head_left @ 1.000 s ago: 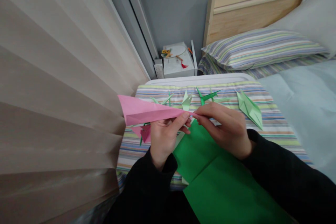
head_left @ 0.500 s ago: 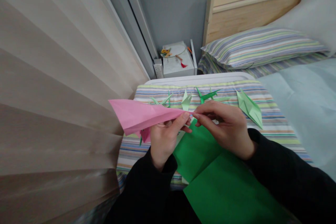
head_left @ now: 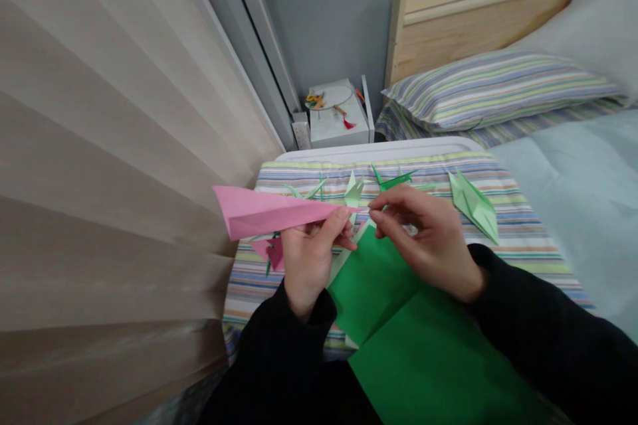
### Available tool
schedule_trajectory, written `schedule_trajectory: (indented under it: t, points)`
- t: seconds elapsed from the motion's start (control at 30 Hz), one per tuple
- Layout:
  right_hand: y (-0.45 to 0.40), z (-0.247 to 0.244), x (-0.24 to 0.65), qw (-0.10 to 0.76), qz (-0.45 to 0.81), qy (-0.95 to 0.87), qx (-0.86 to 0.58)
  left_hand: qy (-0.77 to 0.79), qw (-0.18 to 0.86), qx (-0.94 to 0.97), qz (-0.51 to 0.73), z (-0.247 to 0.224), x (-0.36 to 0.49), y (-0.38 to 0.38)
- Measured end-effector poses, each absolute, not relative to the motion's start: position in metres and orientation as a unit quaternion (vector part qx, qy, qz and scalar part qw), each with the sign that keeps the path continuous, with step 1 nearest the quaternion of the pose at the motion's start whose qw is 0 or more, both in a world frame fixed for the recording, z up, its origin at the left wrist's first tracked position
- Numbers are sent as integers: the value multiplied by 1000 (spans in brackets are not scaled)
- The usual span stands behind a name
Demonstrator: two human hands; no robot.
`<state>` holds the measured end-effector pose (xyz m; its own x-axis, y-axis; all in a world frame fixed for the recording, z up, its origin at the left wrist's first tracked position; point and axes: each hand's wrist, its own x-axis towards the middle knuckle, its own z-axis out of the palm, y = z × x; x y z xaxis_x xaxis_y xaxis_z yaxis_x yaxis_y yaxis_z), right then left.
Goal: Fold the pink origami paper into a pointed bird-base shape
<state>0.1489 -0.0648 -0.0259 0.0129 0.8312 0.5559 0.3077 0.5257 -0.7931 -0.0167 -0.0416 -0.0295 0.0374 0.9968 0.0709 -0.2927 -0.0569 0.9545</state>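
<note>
here, left hand [head_left: 312, 265] gripping folded pink paper [head_left: 269, 212], right hand [head_left: 423, 239] just beside

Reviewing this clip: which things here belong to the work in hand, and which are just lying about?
Work in hand: folded pink paper held by the left hand; right hand at its tip; green paper sheet below them.
Lying about: folded green paper pieces; striped pillow; white box.
</note>
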Motion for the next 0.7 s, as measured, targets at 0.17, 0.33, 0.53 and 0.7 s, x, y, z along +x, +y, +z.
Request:
schedule_trajectory:
  t: [0.17,0.33,0.53,0.7]
  points:
    - [-62,-29,149,548,157,-720,-396,391,579,458,550,-28,-17,-42]
    - [-61,-28,150,547,157,-722,-393,406,573,460,542,-29,-16,-41]
    - [-64,-26,149,554,241,-676,-422,398,578,458,545,-31,-16,-40]
    - [-61,-24,147,576,434,-559,-409,410,576,458,538,-32,-15,-41]
